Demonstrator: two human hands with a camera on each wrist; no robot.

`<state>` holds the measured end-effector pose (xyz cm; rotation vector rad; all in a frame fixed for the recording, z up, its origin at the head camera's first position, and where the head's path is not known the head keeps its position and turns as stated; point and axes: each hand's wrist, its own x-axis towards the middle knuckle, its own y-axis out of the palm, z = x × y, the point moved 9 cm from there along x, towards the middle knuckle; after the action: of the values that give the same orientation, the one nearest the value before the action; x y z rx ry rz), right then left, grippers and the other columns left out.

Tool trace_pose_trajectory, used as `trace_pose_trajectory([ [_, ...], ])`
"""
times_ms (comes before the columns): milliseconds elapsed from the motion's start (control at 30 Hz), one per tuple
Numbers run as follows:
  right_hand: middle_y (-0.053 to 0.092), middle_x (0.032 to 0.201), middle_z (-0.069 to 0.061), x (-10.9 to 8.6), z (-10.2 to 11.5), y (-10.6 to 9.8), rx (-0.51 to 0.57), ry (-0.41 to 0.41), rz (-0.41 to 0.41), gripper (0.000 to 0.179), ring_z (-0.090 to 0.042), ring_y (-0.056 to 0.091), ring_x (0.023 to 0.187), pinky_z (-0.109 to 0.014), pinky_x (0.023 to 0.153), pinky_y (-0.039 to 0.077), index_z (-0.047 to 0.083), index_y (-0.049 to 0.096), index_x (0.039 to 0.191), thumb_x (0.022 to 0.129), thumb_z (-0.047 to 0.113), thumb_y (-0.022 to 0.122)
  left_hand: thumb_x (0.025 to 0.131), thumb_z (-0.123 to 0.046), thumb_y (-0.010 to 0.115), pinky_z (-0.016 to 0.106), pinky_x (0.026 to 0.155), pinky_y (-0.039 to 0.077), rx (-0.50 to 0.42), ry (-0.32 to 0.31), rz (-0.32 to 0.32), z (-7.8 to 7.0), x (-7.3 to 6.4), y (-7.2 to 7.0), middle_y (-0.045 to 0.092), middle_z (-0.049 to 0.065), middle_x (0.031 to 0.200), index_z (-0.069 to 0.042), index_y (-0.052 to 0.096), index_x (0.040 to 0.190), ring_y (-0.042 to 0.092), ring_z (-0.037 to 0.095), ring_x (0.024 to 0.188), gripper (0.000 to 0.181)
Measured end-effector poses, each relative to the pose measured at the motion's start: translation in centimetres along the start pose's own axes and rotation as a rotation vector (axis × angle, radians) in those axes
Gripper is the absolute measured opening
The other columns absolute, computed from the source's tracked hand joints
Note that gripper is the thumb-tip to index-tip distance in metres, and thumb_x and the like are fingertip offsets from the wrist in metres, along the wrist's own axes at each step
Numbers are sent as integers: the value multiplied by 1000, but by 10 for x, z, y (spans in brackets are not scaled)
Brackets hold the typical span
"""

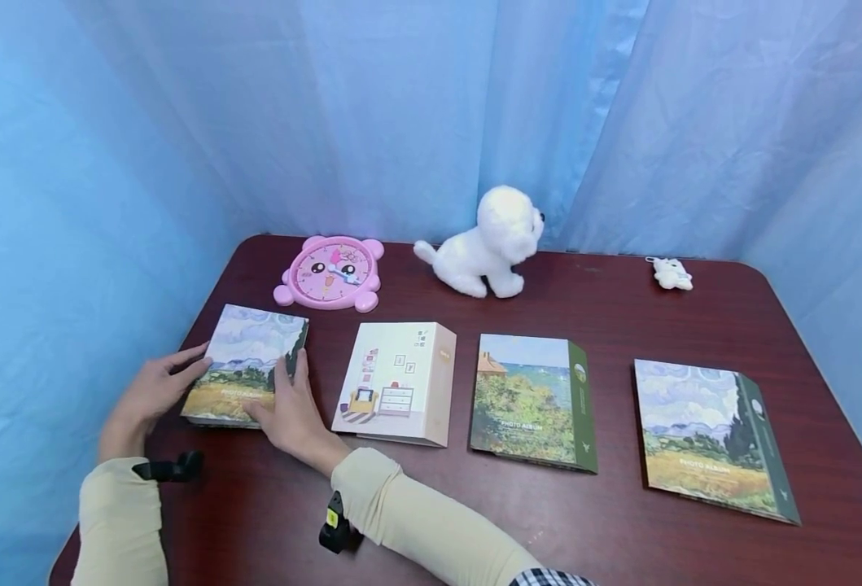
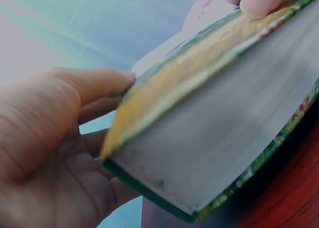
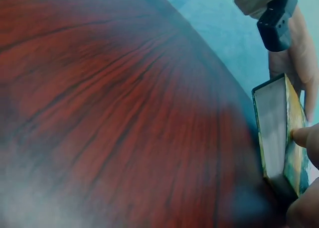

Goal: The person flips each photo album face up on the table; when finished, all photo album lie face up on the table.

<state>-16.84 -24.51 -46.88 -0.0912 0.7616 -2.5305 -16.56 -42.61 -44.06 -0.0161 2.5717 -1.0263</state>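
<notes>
At the table's left, a thick photo album with a painted landscape cover lies between both hands. My left hand holds its left side; in the left wrist view, the fingers meet the spine edge. From the right, my right hand grips it, thumb on the cover and fingers along the right edge. White page edges face the left wrist camera. Beside the right hand stands a cream album with a drawn room. Farther right lie a green-spined album and another landscape album.
Behind the albums are a pink animal-faced clock, a white plush dog and a small white plush charm. The dark red table has rounded back corners. Blue curtains hang around it.
</notes>
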Motion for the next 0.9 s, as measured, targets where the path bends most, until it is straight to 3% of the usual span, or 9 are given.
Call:
trace_pose_trajectory([
  [300,-8,161,-14,-1,0,2,-94,-49,48,79,-20,30,142,-24,107,39,10,20,153,93,46,56,99,-51,38,71,102,23,38,-43,-18,7,5,2,15,36,151,-2,22,150,13,57,137,72],
  [533,3,161,-14,-3,0,-7,-48,-49,83,74,-20,23,145,-25,108,38,11,23,153,94,41,57,100,-50,32,69,102,25,98,-56,-47,7,5,3,21,39,148,3,18,150,19,57,134,74],
  [700,11,160,-13,-5,3,-24,17,-69,49,70,-22,27,144,-32,110,36,13,26,152,96,42,55,100,-52,28,70,101,25,203,-10,-111,-11,4,0,20,40,147,5,12,150,21,59,132,78],
  [900,19,158,-12,-6,15,-69,69,-98,-67,64,-23,32,142,-34,113,32,12,34,149,95,37,57,101,-45,36,69,103,23,220,104,-263,-49,0,-3,21,37,149,4,18,150,21,55,135,72],
])
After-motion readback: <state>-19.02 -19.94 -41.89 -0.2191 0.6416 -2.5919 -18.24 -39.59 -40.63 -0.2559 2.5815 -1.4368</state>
